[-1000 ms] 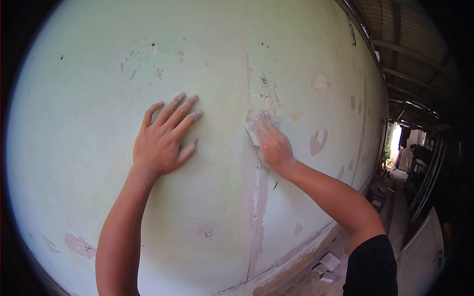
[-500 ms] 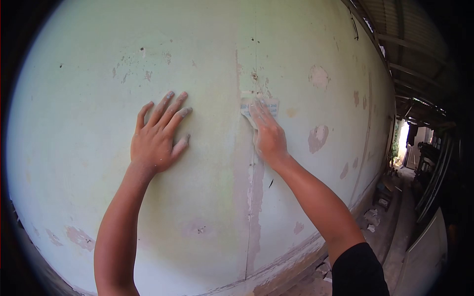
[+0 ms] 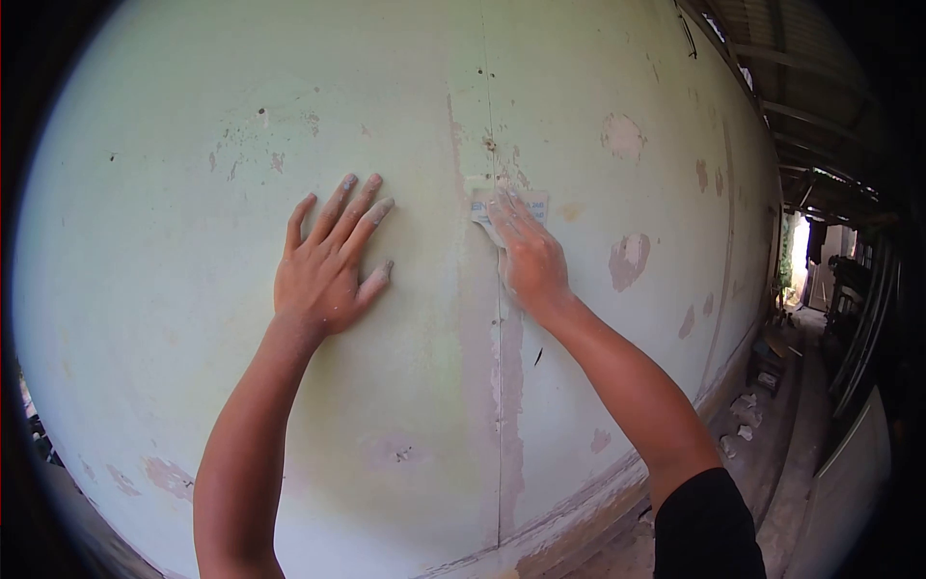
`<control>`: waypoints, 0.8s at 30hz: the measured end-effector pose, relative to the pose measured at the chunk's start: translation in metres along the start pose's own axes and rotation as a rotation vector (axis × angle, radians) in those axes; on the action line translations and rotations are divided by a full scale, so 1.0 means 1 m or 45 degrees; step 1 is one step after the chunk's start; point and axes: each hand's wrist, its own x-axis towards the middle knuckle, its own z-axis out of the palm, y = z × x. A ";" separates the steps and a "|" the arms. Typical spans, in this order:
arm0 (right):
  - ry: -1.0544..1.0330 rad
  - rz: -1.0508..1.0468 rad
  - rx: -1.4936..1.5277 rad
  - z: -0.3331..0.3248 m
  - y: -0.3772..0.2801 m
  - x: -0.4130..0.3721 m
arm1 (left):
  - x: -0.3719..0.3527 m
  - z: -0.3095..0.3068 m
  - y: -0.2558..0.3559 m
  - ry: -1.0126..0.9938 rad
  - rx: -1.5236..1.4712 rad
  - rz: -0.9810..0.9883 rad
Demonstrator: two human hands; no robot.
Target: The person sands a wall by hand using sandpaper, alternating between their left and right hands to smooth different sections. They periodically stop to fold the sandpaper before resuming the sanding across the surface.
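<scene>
My left hand [image 3: 328, 268] lies flat on the pale green wall [image 3: 405, 116], fingers spread and nothing in it. Whitish dust coats its fingertips. To the right, my right hand [image 3: 531, 246] presses a piece of sandpaper [image 3: 535, 204] to the wall, its fingers laid together over the sheet. Blue print shows on the sheet's pale back, and its lower left corner curls out from the wall. It sits across a thin vertical seam [image 3: 500, 386]. Along that seam the paint is worn to a pinkish grey strip. The sheet's rough face is hidden against the wall.
Bare patches [image 3: 629, 261] and small holes mark the wall. On the right, a narrow walkway [image 3: 786, 463] runs beside its base, with rubble [image 3: 746, 409], a leaning pale panel [image 3: 849, 482] and stacked items. A corrugated roof [image 3: 801, 39] hangs overhead.
My left hand has slid to the right along the wall. My right hand and the sandpaper have shifted slightly right across the seam. The camera view has also turned a little.
</scene>
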 end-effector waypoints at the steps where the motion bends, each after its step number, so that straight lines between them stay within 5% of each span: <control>1: 0.020 0.086 -0.009 -0.002 -0.003 0.011 | 0.005 0.003 0.002 0.051 -0.026 0.033; 10: 0.029 -0.054 -0.004 0.014 -0.018 -0.057 | 0.025 0.009 0.016 0.076 -0.016 -0.041; 19: 0.127 0.248 0.118 0.012 -0.017 0.021 | 0.021 0.010 0.015 0.124 -0.057 0.012; 24: 0.123 0.061 0.109 0.020 -0.029 -0.061 | 0.021 0.011 0.014 0.111 -0.051 0.004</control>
